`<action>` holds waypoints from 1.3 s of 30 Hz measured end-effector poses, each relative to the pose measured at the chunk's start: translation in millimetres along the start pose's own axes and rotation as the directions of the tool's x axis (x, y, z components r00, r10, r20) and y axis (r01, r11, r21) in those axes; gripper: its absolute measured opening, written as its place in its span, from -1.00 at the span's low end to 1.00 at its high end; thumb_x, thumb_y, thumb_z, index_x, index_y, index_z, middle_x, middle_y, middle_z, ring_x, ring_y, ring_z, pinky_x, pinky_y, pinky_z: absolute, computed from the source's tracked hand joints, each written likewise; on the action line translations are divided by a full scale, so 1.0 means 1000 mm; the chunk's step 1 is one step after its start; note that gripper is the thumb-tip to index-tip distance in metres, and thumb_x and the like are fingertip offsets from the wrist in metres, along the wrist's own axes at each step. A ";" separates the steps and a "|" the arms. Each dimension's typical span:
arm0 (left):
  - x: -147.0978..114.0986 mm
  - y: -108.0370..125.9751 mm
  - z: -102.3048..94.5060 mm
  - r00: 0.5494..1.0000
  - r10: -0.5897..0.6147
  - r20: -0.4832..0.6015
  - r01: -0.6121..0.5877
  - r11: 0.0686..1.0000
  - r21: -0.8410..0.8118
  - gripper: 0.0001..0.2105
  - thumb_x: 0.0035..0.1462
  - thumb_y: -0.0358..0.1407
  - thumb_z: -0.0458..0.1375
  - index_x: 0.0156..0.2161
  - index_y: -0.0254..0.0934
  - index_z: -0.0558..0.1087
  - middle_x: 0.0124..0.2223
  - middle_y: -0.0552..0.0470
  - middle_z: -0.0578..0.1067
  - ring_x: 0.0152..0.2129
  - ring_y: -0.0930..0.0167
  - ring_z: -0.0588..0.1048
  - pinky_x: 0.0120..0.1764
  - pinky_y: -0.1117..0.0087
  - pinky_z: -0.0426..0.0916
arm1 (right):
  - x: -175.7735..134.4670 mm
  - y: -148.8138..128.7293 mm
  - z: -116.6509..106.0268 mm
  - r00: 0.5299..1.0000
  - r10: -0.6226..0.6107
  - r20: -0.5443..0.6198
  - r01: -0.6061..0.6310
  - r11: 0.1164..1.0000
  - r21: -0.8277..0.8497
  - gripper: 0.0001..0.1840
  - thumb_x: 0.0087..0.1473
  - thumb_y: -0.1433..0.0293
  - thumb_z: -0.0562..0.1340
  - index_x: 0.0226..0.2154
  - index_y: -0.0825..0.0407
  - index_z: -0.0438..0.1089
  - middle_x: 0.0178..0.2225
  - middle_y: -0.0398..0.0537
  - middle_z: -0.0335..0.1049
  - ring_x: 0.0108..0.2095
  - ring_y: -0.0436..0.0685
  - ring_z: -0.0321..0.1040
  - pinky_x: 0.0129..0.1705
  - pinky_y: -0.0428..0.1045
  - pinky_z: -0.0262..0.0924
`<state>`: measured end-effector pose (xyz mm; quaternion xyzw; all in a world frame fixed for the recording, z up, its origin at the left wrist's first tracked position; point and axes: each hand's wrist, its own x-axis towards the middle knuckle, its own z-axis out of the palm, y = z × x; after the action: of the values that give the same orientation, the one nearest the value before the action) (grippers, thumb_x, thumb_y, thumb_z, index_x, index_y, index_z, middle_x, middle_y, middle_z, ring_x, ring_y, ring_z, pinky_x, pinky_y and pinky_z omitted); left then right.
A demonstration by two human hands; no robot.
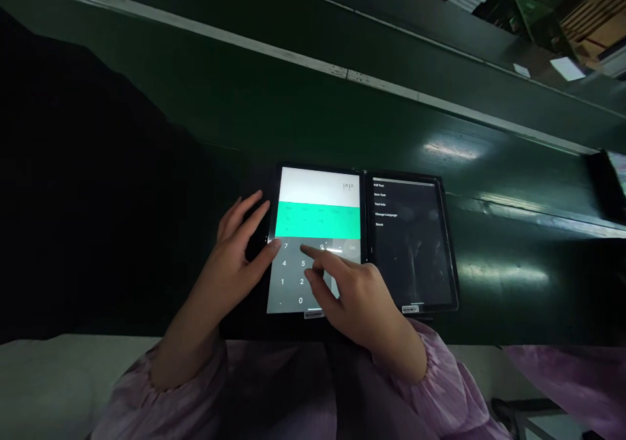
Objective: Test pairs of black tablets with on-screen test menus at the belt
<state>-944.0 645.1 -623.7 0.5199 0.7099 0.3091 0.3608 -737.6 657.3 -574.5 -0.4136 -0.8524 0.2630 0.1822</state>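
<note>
Two tablets lie side by side on the dark green table. On the left tablet (pixel 317 221) a calculator shows, with a white display strip reading letters like "vivi", a bright green band and grey number keys. My right hand (pixel 362 296) is over its keypad, index finger stretched to the screen around the 8 key, other fingers curled, holding nothing. At that tablet's left edge rests my left hand (pixel 227 267), fingers spread and thumb touching the edge by the 7 key. The right tablet (pixel 415 264) has a dark screen with a short white text menu; neither hand touches it.
Small barcode labels (pixel 411 309) stick out at the tablets' lower edges. A pale strip (pixel 293 55) crosses the green table (pixel 274 101) behind them. White papers (pixel 567 69) and stacked boxes are at the upper right. Another purple sleeve (pixel 572 381) shows at the lower right.
</note>
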 end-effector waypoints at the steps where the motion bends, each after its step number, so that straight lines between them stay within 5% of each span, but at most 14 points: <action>1: 0.001 -0.001 0.001 1.000 0.009 -0.002 -0.009 1.000 0.018 -0.19 0.16 0.29 0.03 0.35 -0.20 0.35 0.53 -0.08 0.15 0.48 0.07 0.07 0.34 -0.03 0.31 | 0.001 0.000 0.000 1.000 -0.005 0.015 0.005 1.000 -0.006 -0.69 0.47 0.38 0.10 0.06 0.16 0.48 -0.21 -0.01 0.68 -0.61 -0.04 0.34 -0.53 -0.06 0.17; 3: 0.002 -0.002 0.002 0.999 0.034 -0.016 -0.033 0.997 0.063 -0.13 0.13 0.33 0.02 0.36 -0.24 0.33 0.52 -0.13 0.15 0.48 0.04 0.06 0.36 -0.08 0.27 | 0.000 -0.001 -0.003 1.000 0.003 0.005 -0.003 1.000 0.015 -0.70 0.46 0.39 0.11 0.05 0.15 0.50 -0.25 -0.03 0.67 -0.66 -0.06 0.25 -0.56 -0.06 0.14; 9: 0.002 -0.004 0.002 1.000 0.028 0.012 -0.029 0.999 0.032 -0.13 0.14 0.29 0.05 0.38 -0.25 0.30 0.54 -0.11 0.08 0.50 0.07 0.01 0.39 -0.06 0.23 | -0.005 0.010 -0.023 0.960 0.171 -0.221 -0.163 0.985 0.056 -0.72 0.37 0.41 0.15 -0.42 0.00 0.34 -0.07 0.02 0.67 -0.73 -0.15 0.06 -0.63 -0.09 0.08; 19: 0.001 -0.003 0.001 1.000 0.000 0.012 0.001 0.999 -0.045 -0.26 0.19 0.13 0.09 0.37 -0.23 0.31 0.55 -0.08 0.07 0.51 0.08 -0.06 0.42 -0.09 0.16 | 0.001 0.020 -0.033 0.930 0.216 -0.296 -0.226 0.974 0.002 -0.72 0.33 0.41 0.17 -0.45 0.01 0.29 -0.01 0.06 0.65 -0.73 -0.18 -0.01 -0.70 -0.12 -0.05; 22: 0.001 -0.003 0.002 1.000 0.012 0.003 -0.012 0.999 -0.036 -0.27 0.19 0.14 0.09 0.36 -0.20 0.32 0.54 -0.09 0.09 0.51 0.06 -0.06 0.40 -0.12 0.19 | 0.001 0.020 -0.034 0.939 0.210 -0.273 -0.219 0.976 -0.002 -0.68 0.33 0.39 0.17 -0.49 -0.02 0.25 -0.30 -0.07 0.68 -0.71 -0.12 0.21 -0.67 -0.14 0.00; 26: 0.000 -0.003 0.001 1.000 0.003 0.009 -0.003 0.999 -0.038 -0.28 0.20 0.15 0.09 0.37 -0.15 0.31 0.55 -0.07 0.07 0.51 0.03 -0.06 0.30 -0.13 0.35 | -0.003 0.018 -0.033 0.947 0.187 -0.263 -0.206 0.977 -0.048 -0.58 0.35 0.37 0.16 -0.56 -0.04 0.16 -0.63 -0.19 0.43 -0.61 -0.02 0.44 -0.68 -0.15 -0.06; 33: 0.001 -0.004 -0.001 1.000 0.013 0.018 -0.012 1.000 -0.019 -0.28 0.20 0.13 0.08 0.38 -0.17 0.30 0.55 -0.07 0.07 0.51 0.06 -0.07 0.34 -0.15 0.29 | -0.006 0.014 -0.026 0.978 0.103 -0.184 -0.107 0.994 -0.012 -0.61 0.33 0.45 0.14 -0.54 -0.03 0.14 -0.60 -0.21 0.37 -0.60 -0.05 0.42 -0.60 -0.17 0.05; 36: 0.001 -0.006 0.001 0.999 0.032 0.009 -0.032 0.999 -0.005 -0.28 0.21 0.14 0.08 0.38 -0.18 0.29 0.55 -0.09 0.08 0.51 0.04 -0.06 0.34 -0.14 0.29 | -0.006 0.013 -0.026 0.979 0.089 -0.185 -0.092 0.996 -0.011 -0.68 0.35 0.46 0.14 -0.48 0.01 0.32 -0.60 -0.21 0.38 -0.61 -0.05 0.39 -0.60 -0.16 0.06; 39: 0.001 -0.008 0.003 0.998 0.061 -0.013 -0.061 0.998 0.010 -0.30 0.23 0.15 0.08 0.37 -0.16 0.31 0.54 -0.10 0.10 0.50 0.03 -0.03 0.37 -0.14 0.25 | -0.005 0.010 -0.024 0.991 0.048 -0.123 -0.049 0.999 -0.009 -0.75 0.39 0.47 0.12 -0.17 0.07 0.54 -0.40 -0.12 0.60 -0.60 -0.08 0.36 -0.57 -0.14 0.12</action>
<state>-946.0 644.0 -631.8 0.5412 0.6975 0.3199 0.3438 -715.6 665.7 -562.1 -0.4506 -0.8309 0.2365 0.2252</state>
